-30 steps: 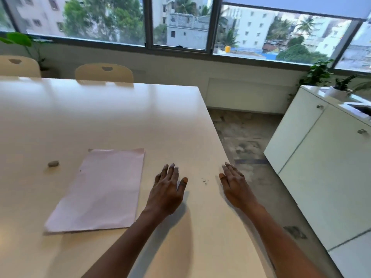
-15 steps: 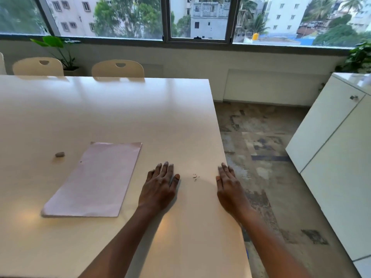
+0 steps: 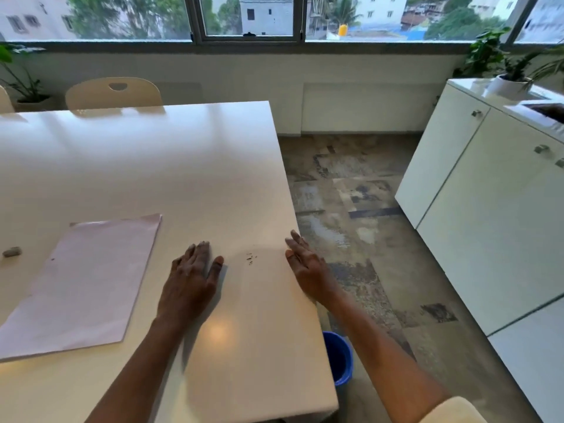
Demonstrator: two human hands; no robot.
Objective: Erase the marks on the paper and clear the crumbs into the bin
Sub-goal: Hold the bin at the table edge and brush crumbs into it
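Your fingers (image 3: 201, 251) lie straight and close together, pinching nothing: left hand (image 3: 192, 276) flat on the table (image 3: 152, 163), right hand (image 3: 305, 267) edge-on at its rim, the crumbs (image 3: 251, 258) heaped between them. The paper (image 3: 82, 285) looks almost clean and the eraser (image 3: 12, 251) lies beyond it, so erasing seems done; sweeping crumbs into the blue bin (image 3: 340, 358) under the table's edge remains. White cabinets (image 3: 488, 224) and windows (image 3: 250, 16) bound the room

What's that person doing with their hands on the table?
Both hands lie open on the table, holding nothing: the left hand near the paper, the right hand at the table's edge. A few dark crumbs sit between them. The eraser lies left of the paper, and a blue bin stands on the floor by the edge.
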